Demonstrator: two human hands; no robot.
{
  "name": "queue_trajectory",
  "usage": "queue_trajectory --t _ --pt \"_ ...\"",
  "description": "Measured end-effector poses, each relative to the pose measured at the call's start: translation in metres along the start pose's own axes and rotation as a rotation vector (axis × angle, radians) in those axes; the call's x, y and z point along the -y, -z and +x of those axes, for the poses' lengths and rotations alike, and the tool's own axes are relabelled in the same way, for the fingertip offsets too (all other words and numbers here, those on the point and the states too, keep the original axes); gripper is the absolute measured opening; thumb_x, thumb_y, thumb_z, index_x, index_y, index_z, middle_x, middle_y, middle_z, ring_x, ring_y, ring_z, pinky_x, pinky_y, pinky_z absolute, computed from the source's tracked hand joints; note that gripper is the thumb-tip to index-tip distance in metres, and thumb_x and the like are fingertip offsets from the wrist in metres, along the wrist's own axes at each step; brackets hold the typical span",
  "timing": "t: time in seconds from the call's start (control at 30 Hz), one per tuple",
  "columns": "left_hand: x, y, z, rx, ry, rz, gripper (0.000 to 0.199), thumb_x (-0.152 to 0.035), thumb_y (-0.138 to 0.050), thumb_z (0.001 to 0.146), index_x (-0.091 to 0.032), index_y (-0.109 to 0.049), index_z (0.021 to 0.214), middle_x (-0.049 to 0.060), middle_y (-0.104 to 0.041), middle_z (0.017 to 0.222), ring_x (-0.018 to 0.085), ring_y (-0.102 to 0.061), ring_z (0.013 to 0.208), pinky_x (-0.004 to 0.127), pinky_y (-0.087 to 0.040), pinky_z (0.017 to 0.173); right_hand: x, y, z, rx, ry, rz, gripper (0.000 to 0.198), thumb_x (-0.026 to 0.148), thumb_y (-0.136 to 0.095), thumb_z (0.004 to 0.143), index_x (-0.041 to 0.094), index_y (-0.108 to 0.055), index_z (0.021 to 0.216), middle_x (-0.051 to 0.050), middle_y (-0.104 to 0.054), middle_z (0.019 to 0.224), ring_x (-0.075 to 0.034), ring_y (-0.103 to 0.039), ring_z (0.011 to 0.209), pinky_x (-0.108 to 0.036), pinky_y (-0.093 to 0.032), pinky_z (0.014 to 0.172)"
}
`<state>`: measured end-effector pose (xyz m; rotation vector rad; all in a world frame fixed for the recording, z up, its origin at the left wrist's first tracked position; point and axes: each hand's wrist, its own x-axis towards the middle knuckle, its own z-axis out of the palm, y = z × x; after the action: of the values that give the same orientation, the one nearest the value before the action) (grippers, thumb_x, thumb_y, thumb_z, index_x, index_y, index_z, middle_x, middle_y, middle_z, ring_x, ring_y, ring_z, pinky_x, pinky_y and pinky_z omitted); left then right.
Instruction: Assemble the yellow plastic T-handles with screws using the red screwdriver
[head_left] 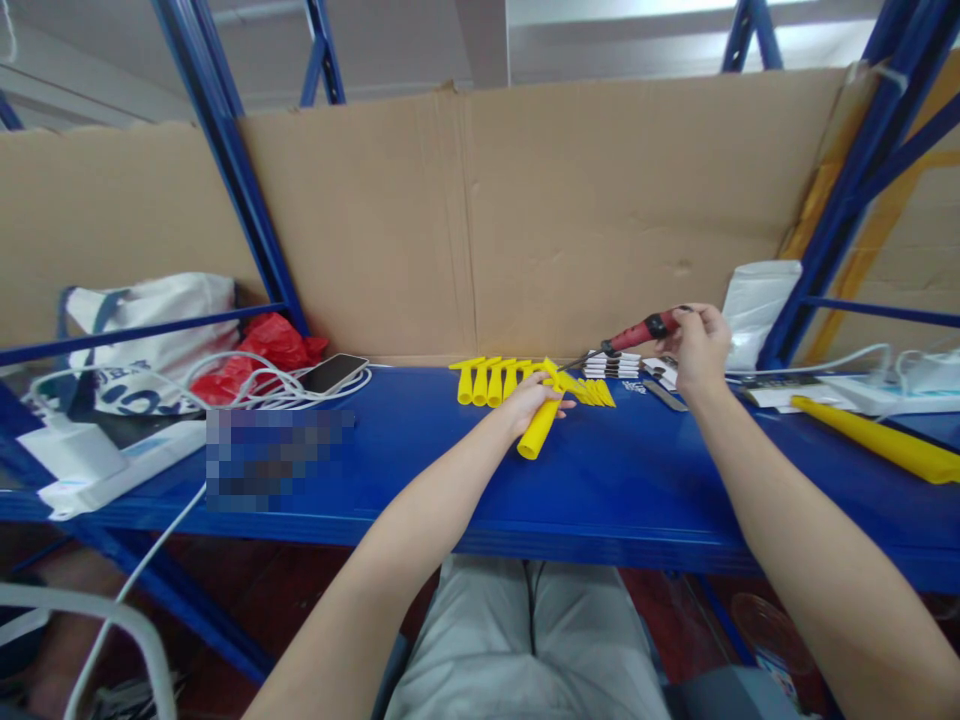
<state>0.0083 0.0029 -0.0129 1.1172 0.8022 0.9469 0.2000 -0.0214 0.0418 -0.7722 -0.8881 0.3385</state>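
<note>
My left hand (pixel 527 402) is closed round a yellow plastic tube piece (pixel 539 436), its open end tilted down toward me. In my right hand (pixel 702 348), the fingertips grip the back end of a red-and-black screwdriver (pixel 631 336). Its thin shaft slants down to the left and meets the upper part of the yellow piece; the exact contact is too small to make out. Behind my left hand stands a row of similar yellow tube pieces (pixel 480 384). Small flat yellow pieces (pixel 598 392) lie just right of the held piece.
Stacked small white-and-dark parts (pixel 611 363) and tiny white bits (pixel 634 386) lie below the screwdriver. A long yellow piece (pixel 877 440) and a power strip (pixel 892 394) are at right. Cables, a phone (pixel 335 374), a red bag (pixel 262 352) and a cloth bag (pixel 154 335) occupy the left.
</note>
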Motion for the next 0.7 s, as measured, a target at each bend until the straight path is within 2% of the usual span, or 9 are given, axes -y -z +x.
queue_trajectory --t 0.2,0.4,0.57,0.7 --pt "0.0014 0.0027 0.0051 -0.007 -0.016 0.001 0.047 0.003 -0.05 0.069 -0.02 -0.043 0.11 0.01 -0.055 0.11 0.011 -0.063 0.06 0.019 -0.046 0.047 0.001 0.0002 -0.0031 0.032 -0.038 -0.027 0.009 0.022 -0.057 0.07 0.02 -0.049 0.07 0.007 -0.049 0.057 -0.005 -0.042 0.037 -0.017 -0.034 0.034" --pt "-0.0007 0.0029 0.0051 -0.068 -0.097 0.032 0.05 0.005 -0.044 0.068 -0.018 -0.039 0.112 0.011 -0.058 0.104 0.013 -0.063 0.064 0.018 -0.044 0.044 0.0012 -0.0004 -0.0047 0.067 -0.012 -0.02 0.012 0.022 -0.059 0.069 0.021 -0.051 0.078 0.008 -0.047 0.053 -0.006 -0.041 0.034 -0.017 -0.031 0.031" --pt "-0.0018 0.0026 0.0042 -0.129 -0.2 0.15 0.058 0.006 -0.046 0.062 -0.018 -0.039 0.114 0.01 -0.059 0.103 0.013 -0.062 0.066 0.016 -0.04 0.041 0.0017 -0.0007 -0.0046 0.054 -0.062 0.007 0.015 0.029 -0.065 0.068 0.021 -0.053 0.073 0.01 -0.044 0.048 -0.004 -0.036 0.03 -0.016 -0.032 0.03" --pt "-0.0027 0.0033 0.0047 -0.203 -0.251 0.198 0.061 0.007 -0.05 0.059 -0.021 -0.041 0.113 0.008 -0.057 0.106 0.011 -0.059 0.065 0.015 -0.039 0.043 0.0033 -0.0005 -0.0038 0.092 -0.142 0.041 0.017 0.031 -0.067 0.068 0.019 -0.055 0.071 0.009 -0.043 0.044 -0.005 -0.04 0.031 -0.016 -0.033 0.03"
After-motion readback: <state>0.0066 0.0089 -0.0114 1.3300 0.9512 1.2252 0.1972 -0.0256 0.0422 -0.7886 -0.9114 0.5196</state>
